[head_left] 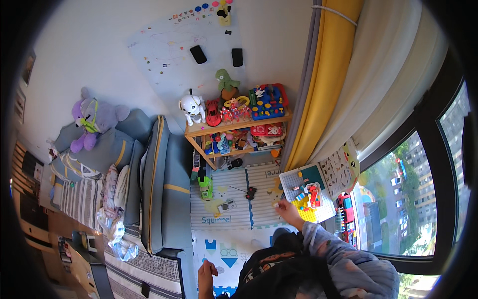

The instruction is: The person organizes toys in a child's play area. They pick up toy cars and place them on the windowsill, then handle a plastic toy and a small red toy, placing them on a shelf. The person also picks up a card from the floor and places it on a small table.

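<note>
My right hand (289, 214) is over the play mat, just left of a building-block table (326, 210). Its fingers are pinched, with a tiny pale bit at the tips that is too small to name. On that table are a white tray (319, 200) of red and orange blocks, yellow baseplates (307, 215) and a few blue and white blocks (298, 193). Low down, beside the grey sofa, my left hand (206, 274) has its fingers curled. A speck of blue shows by its fingertips; whether it is held is unclear.
A wooden shelf (239, 127) of toys stands ahead against the wall. On the mat lie a green toy car (205, 187), a black remote control (250, 193) and a grey device (226, 205). The grey sofa (172, 199) borders the left, a window (393, 209) the right.
</note>
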`<control>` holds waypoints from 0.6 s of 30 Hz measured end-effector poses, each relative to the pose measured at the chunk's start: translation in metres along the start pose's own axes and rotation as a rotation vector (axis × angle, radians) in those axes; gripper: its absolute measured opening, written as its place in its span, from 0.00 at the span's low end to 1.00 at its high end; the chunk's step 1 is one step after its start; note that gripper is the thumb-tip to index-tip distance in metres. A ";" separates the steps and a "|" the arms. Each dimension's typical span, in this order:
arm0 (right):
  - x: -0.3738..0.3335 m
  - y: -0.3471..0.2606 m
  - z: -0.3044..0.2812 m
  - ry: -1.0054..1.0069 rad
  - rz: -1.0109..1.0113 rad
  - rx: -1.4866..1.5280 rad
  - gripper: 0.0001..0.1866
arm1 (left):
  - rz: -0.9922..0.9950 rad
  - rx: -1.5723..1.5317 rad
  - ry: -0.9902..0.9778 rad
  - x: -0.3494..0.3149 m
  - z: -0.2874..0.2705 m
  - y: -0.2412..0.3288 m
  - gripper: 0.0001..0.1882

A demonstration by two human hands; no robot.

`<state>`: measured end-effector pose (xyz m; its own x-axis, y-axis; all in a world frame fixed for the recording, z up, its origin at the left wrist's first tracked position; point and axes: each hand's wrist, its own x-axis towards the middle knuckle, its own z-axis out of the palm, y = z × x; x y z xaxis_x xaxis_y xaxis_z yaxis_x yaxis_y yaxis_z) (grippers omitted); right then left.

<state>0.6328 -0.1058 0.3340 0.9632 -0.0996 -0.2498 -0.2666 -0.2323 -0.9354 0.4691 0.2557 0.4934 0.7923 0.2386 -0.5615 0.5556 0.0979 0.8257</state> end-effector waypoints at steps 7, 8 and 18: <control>0.101 -0.020 -0.039 0.449 0.060 -0.056 0.12 | 0.049 0.162 -0.106 0.053 0.014 0.073 0.09; 0.125 -0.028 -0.047 0.455 -0.018 -0.112 0.12 | 0.216 0.276 -0.178 0.053 0.005 0.079 0.13; 0.443 -0.118 -0.076 0.537 -0.289 -0.312 0.10 | -0.130 0.858 0.177 0.100 -0.047 0.075 0.11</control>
<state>1.0879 -0.1962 0.3526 0.8678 -0.4388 0.2333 -0.0763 -0.5815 -0.8099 0.5780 0.3321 0.5014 0.6988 0.4292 -0.5723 0.6923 -0.6070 0.3901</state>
